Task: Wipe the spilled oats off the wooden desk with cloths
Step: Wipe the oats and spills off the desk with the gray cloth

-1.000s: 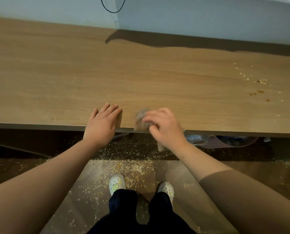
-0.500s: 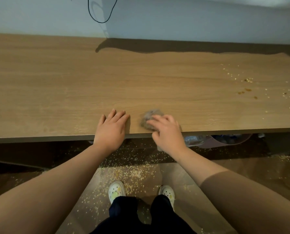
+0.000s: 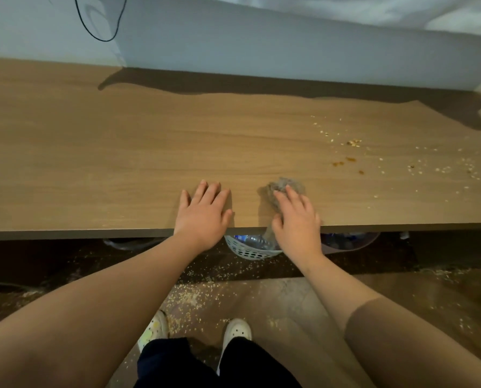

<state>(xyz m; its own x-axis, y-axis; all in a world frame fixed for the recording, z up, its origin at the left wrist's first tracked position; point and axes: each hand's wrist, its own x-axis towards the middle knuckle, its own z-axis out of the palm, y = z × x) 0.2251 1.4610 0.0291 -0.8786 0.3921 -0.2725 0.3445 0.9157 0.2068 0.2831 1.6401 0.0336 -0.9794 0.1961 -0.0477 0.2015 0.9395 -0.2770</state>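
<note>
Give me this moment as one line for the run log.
left hand: flat on desk edge | right hand: presses grey cloth on desk | oats: scattered at desk's right | wiping: unfinished

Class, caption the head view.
Right hand presses grey cloth on wooden desk; left hand lies flat; oats lie farther right.

Grey crumpled cloth [image 3: 279, 188] by front edge of wooden desk [image 3: 121, 163], oats [image 3: 440, 169] scattered right

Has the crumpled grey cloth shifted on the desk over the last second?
Yes. Judged against the front edge of the light wooden desk, the crumpled grey cloth under the right hand has slid away from that edge, farther onto the desktop.
</note>
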